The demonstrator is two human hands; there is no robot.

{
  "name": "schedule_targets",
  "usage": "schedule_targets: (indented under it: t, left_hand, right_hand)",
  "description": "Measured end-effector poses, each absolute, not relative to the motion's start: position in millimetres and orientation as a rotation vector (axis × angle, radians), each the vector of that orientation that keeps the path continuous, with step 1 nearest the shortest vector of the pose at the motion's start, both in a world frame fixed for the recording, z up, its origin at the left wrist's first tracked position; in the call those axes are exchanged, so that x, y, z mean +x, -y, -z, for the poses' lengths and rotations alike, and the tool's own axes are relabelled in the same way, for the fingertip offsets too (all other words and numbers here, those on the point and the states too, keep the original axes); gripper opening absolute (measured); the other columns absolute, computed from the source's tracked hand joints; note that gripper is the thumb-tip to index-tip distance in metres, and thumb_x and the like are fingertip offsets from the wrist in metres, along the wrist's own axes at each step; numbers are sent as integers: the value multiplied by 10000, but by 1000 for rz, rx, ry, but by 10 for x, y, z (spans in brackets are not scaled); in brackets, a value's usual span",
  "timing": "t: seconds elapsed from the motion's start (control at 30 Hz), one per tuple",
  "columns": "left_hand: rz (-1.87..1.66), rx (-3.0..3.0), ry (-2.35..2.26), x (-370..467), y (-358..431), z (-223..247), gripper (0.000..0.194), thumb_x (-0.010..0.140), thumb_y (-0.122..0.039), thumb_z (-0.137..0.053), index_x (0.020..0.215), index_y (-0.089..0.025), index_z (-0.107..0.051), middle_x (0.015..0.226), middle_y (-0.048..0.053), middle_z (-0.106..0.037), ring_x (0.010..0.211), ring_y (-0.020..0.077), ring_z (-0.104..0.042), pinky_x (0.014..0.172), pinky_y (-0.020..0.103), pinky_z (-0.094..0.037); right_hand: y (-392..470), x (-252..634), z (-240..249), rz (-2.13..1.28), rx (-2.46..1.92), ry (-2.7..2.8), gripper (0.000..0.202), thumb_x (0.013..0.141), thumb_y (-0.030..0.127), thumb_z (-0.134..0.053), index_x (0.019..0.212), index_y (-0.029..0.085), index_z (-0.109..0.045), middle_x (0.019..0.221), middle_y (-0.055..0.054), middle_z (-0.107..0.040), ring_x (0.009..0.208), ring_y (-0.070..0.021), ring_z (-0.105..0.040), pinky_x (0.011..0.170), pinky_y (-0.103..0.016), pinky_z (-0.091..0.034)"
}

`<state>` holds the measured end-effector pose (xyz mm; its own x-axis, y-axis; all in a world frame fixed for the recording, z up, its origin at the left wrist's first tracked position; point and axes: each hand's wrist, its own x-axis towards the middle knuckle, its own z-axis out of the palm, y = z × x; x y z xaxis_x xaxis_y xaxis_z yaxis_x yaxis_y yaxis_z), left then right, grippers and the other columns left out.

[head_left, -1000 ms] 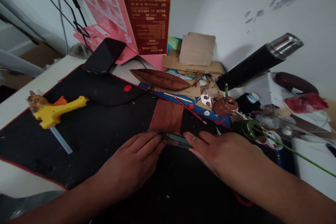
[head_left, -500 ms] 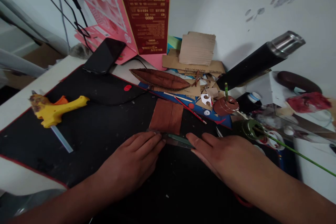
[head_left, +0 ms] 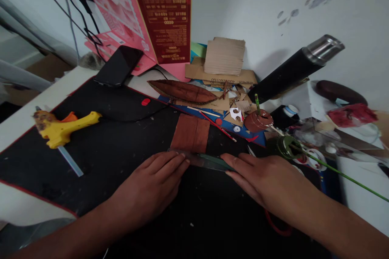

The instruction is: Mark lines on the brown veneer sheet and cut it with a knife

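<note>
My left hand [head_left: 154, 188] has its fingers together, pressing the left end of a clear ruler [head_left: 196, 161] onto the black mat. The ruler lies along the near edge of a brown painted cardboard piece [head_left: 191, 131]. Pinched in my right hand [head_left: 258, 178] is a slim dark green tool [head_left: 215, 161], its pointed end directed left along the ruler. The hand covers the rest of the tool, so I cannot make out its exact kind. Behind the cardboard piece rests a brown boat-shaped hull [head_left: 184, 91].
A yellow glue gun [head_left: 65, 127] lies to the left, near a black phone [head_left: 119, 66]. On the right are a brown paint jar [head_left: 258, 122], a green paint jar [head_left: 284, 147] and a leaning black thermos [head_left: 288, 73]. A red pencil [head_left: 219, 126] lies behind the right hand.
My right hand and the green tool have moved slightly right along the ruler, showing more of it between the hands. The left hand stays pressed down. The view has shifted a little.
</note>
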<state>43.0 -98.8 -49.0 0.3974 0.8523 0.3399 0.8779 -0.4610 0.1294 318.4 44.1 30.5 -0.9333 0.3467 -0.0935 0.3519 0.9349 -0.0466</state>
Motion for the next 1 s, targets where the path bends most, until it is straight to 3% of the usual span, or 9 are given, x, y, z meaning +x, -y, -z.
schedule_targets:
  t: [0.13, 0.4, 0.57, 0.77, 1.0]
  left_hand:
    - [564, -2584, 1579, 425, 994, 497, 398, 1138, -200, -388, 1351, -114, -713, 1308, 86, -781, 1229, 250, -678, 1073, 405, -525]
    - [587, -2575, 1591, 428, 991, 469, 386, 1138, -209, -400, 1346, -117, -712, 1318, 89, -777, 1236, 251, -675, 1079, 394, -515]
    - [576, -2594, 1581, 416, 997, 474, 373, 1111, -193, -443, 1360, -111, -708, 1317, 109, -772, 1243, 253, -675, 1084, 390, -519]
    - [555, -2612, 1603, 407, 1008, 500, 370, 1083, -187, -497, 1389, -117, -693, 1340, 118, -764, 1259, 260, -681, 1093, 399, -532]
    - [551, -2600, 1591, 415, 990, 473, 382, 1091, -183, -454, 1378, -113, -697, 1319, 109, -775, 1237, 258, -689, 1060, 401, -558]
  right_hand:
    - [-380, 3166, -327, 98, 563, -3079, 449, 1212, 333, -302, 1336, 167, -700, 898, -51, -820, 526, -192, -734, 484, -337, -477]
    - [-380, 3132, -266, 98, 584, -3076, 471, 1219, 367, -276, 1350, 176, -686, 913, -50, -817, 562, -200, -754, 501, -346, -471]
    - [-382, 3125, -244, 92, 564, -3096, 505, 1221, 362, -250, 1315, 166, -705, 817, -23, -780, 521, -216, -736, 470, -370, -456]
    - [-413, 3107, -222, 159, 561, -3070, 450, 1215, 352, -310, 1362, 161, -690, 924, -60, -822, 610, -202, -773, 518, -339, -486]
    - [-454, 2989, -237, 184, 537, -3027, 345, 1176, 315, -448, 1366, 169, -697, 915, -53, -816, 592, -220, -768, 510, -340, -474]
